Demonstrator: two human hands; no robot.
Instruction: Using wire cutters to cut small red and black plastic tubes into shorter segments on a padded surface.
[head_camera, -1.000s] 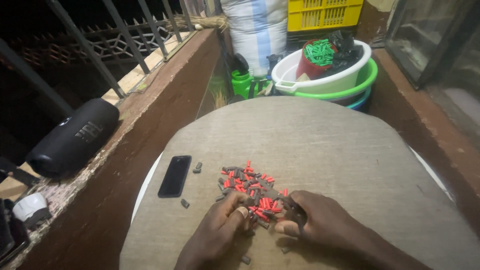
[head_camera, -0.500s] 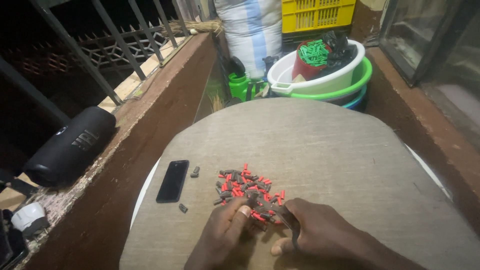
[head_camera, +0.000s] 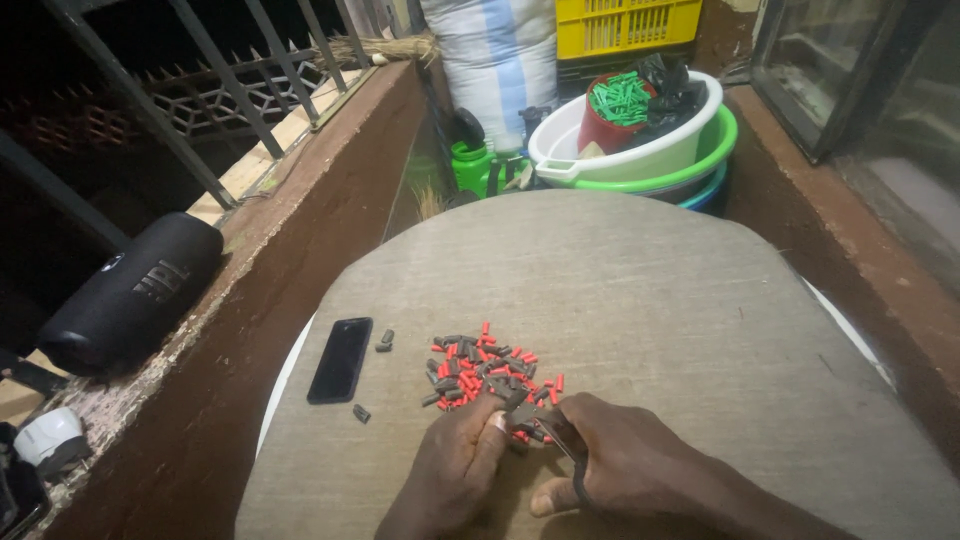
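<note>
both hands meet at the near edge of a pile of small red and grey pieces (head_camera: 480, 372) on the round cloth-covered desk (head_camera: 650, 290). the left hand (head_camera: 455, 470) pinches a grey piece (head_camera: 520, 410) with its fingertips; the right hand (head_camera: 625, 465) curls narrowly around a thin dark tool (head_camera: 562, 438) touching that piece. a black phone (head_camera: 340, 359) lies left of the pile.

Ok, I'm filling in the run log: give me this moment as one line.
left hand: on small grey piece | right hand: pinching small piece | pile of red and grey pieces: on board | phone: left of pile
</note>
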